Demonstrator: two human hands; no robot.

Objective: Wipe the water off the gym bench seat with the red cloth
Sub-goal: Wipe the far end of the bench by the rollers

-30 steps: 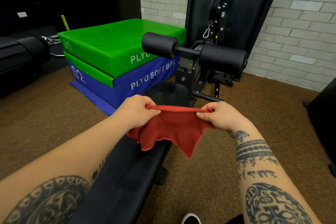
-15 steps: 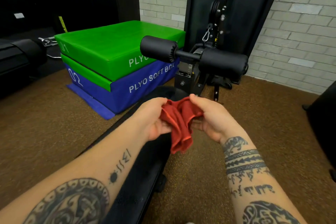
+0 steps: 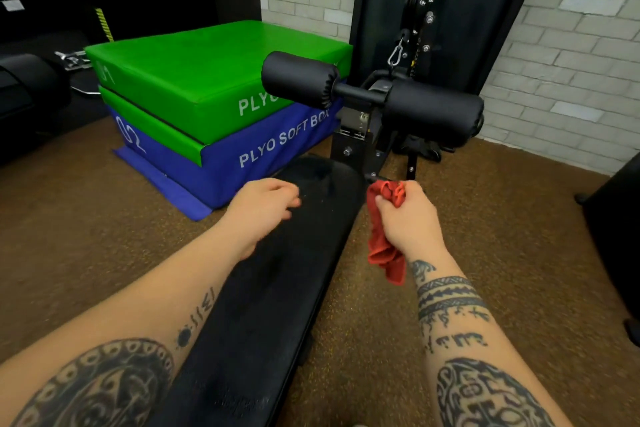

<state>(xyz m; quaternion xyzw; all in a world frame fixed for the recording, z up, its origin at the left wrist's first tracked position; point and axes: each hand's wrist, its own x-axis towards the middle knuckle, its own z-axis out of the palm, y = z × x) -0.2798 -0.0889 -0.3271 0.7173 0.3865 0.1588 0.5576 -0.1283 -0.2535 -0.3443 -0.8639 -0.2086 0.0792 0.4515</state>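
We see the right hand (image 3: 408, 218) fisted around a bunched red cloth (image 3: 382, 246), one end puffing out above the knuckles, the rest hanging limp below the wrist, just off the right edge of the long black padded gym bench seat (image 3: 294, 253) and not touching it; the left hand (image 3: 263, 206) holds nothing, fingers loosely curled, at the seat's left edge; faint wet smears show on the far rounded end of the seat; beyond stand two black foam roller pads (image 3: 374, 95) and a green-over-blue stacked soft plyo box (image 3: 214, 107) on brown flooring (image 3: 485, 236).
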